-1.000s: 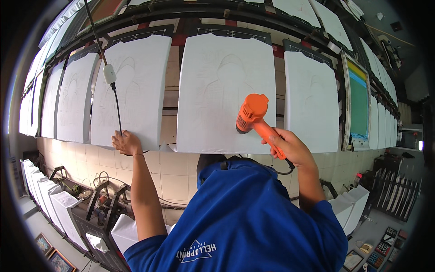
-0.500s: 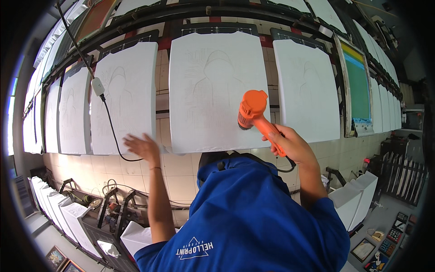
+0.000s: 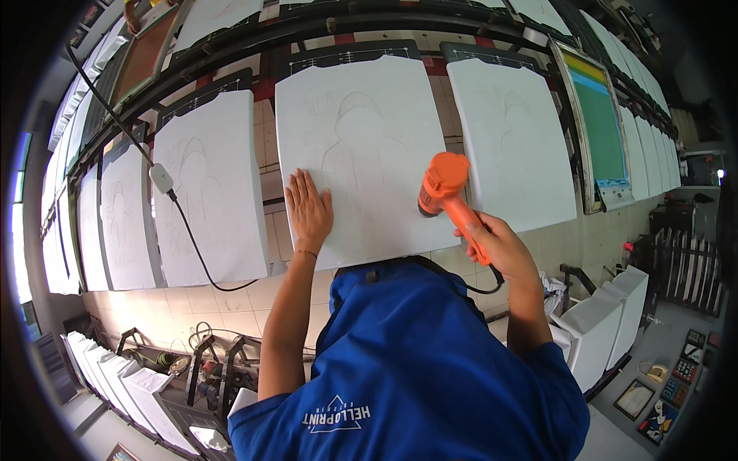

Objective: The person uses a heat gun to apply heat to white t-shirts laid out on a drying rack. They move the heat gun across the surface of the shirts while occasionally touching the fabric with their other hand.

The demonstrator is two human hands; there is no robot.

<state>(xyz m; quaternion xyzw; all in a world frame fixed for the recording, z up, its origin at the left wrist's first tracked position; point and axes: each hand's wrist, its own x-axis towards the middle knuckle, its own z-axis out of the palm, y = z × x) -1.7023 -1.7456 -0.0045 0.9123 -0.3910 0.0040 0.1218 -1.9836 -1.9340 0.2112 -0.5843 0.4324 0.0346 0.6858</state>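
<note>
A white fabric panel (image 3: 369,131) with a faint hooded-figure outline lies on the printing board straight ahead of me. My left hand (image 3: 309,209) rests flat on its lower left part, fingers spread. My right hand (image 3: 496,247) grips the handle of an orange heat gun (image 3: 443,189), whose nozzle points at the panel's lower right area. A black cord runs down from the gun behind my blue shirt.
More white panels sit on boards to the left (image 3: 204,192) and right (image 3: 511,131) in a long row. A framed green printing screen (image 3: 603,127) stands further right. A black cable with a white switch box (image 3: 161,178) hangs across the left panel. Stacked white boards (image 3: 123,380) stand below left.
My left hand has moved right from the neighbouring panel and now lies flat on the middle panel. The heat gun has come lower and closer to the fabric.
</note>
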